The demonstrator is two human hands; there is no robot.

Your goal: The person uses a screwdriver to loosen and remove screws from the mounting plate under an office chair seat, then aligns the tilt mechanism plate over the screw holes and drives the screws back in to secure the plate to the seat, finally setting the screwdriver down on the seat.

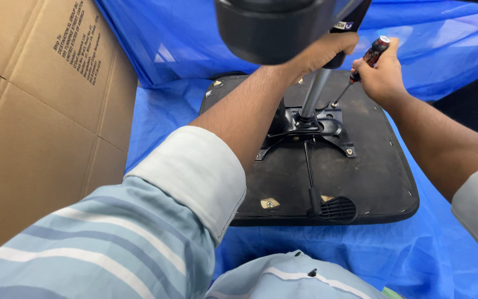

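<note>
An upturned black chair seat [372, 182] lies on a blue sheet, its metal mounting plate [327, 124] bolted in the middle with a grey gas cylinder [315, 91] rising from it. My left hand [322, 52] grips the black part at the cylinder's upper end, just under a black chair base [272, 25] close to the camera. My right hand [380, 77] holds a screwdriver [360, 69] with a red and black handle; its tip points down at the plate's far right corner. A black lever [310, 177] runs from the plate toward the seat's near edge.
A large flattened cardboard box [34, 122] stands at the left. The blue plastic sheet [432, 243] covers the floor and rises behind the seat. My striped sleeve and knee fill the bottom of the view.
</note>
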